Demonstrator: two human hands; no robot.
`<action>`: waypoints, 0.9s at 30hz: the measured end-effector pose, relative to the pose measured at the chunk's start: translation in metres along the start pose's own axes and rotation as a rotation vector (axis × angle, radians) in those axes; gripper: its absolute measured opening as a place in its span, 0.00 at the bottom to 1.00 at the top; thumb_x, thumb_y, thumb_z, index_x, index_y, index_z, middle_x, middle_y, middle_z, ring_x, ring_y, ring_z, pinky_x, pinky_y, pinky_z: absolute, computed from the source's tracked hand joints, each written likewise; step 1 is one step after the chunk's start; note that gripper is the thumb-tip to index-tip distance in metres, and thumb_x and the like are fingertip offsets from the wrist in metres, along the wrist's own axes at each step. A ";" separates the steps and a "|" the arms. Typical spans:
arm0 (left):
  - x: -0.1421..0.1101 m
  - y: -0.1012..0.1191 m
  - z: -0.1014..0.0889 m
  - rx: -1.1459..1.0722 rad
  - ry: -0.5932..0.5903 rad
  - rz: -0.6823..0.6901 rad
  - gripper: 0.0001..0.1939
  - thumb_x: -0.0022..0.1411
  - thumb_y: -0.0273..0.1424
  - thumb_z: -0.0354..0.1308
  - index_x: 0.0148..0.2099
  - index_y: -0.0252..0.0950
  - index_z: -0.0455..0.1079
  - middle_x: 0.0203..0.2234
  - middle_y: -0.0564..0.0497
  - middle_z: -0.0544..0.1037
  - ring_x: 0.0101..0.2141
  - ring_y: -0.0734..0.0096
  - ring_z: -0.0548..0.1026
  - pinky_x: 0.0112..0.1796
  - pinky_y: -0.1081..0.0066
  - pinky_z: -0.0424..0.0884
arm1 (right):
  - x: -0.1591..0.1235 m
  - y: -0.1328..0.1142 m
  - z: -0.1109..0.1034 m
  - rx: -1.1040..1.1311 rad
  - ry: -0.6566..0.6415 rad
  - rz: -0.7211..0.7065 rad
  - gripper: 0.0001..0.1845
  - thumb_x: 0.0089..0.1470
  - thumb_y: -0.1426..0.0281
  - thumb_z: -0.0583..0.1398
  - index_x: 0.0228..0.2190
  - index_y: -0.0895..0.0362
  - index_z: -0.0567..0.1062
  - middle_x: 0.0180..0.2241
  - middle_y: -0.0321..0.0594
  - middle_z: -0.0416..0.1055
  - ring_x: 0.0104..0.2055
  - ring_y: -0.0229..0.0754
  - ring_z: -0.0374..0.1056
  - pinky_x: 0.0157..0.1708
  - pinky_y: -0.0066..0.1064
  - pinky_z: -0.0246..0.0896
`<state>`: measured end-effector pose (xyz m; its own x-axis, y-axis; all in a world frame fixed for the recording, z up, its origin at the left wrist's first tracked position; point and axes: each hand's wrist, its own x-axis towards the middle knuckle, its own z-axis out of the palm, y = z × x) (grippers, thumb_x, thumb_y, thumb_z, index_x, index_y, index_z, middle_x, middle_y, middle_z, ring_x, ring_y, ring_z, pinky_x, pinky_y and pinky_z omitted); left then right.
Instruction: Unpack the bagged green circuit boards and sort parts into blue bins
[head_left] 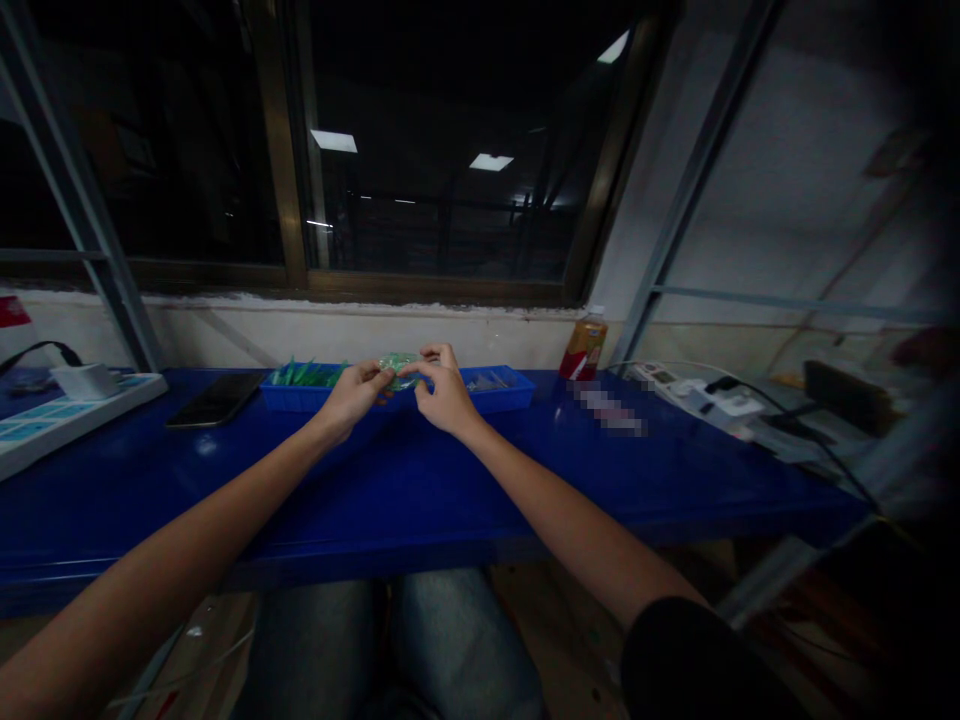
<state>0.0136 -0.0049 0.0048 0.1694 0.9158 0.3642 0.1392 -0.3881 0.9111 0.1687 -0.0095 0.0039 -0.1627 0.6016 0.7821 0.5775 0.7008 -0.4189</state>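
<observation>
Above the back of the blue table, my left hand [351, 400] pinches a small round piece, green and see-through [397, 366], between thumb and fingers. My right hand [445, 398] has its curled index finger and thumb at the right edge of the same piece. Its exact kind is too small and dim to make out. Behind my left hand, a blue tray [289, 399] holds several thin green pieces [306, 374]. Another blue tray section [514, 398], behind my right hand, contains small clear pieces [486, 381]. My hands partly hide the stretch between these trays.
A dark phone [215, 400] lies left of the trays. Farther left is a white power strip [82, 412] with a plug. A drink bottle [583, 347] stands at the back right. Cables and a white adapter [724, 402] lie along the right side. Metal posts flank the blue table [360, 500].
</observation>
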 end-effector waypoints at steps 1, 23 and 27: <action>0.000 -0.001 -0.002 0.103 0.029 0.084 0.11 0.57 0.35 0.52 0.38 0.33 0.67 0.28 0.49 0.73 0.27 0.73 0.70 0.28 0.74 0.66 | 0.001 0.000 0.000 0.028 0.009 0.066 0.14 0.41 0.81 0.55 0.28 0.55 0.77 0.42 0.41 0.58 0.47 0.40 0.58 0.51 0.35 0.54; 0.013 0.000 -0.018 0.183 -0.049 -0.010 0.16 0.54 0.39 0.52 0.38 0.32 0.70 0.25 0.49 0.74 0.26 0.72 0.71 0.25 0.76 0.63 | -0.003 0.004 -0.001 -0.047 -0.161 -0.119 0.22 0.49 0.79 0.52 0.44 0.53 0.72 0.39 0.41 0.62 0.41 0.38 0.63 0.43 0.32 0.61; 0.020 0.012 -0.061 0.590 0.425 0.196 0.16 0.55 0.37 0.52 0.42 0.32 0.70 0.30 0.47 0.76 0.31 0.69 0.73 0.33 0.73 0.66 | -0.004 0.007 0.001 -0.051 -0.166 -0.079 0.19 0.50 0.77 0.52 0.44 0.53 0.72 0.39 0.40 0.62 0.41 0.38 0.63 0.43 0.33 0.62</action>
<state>-0.0407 0.0151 0.0352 -0.1298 0.7388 0.6613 0.6649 -0.4299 0.6108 0.1722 -0.0063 -0.0027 -0.3367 0.6037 0.7226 0.5965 0.7305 -0.3324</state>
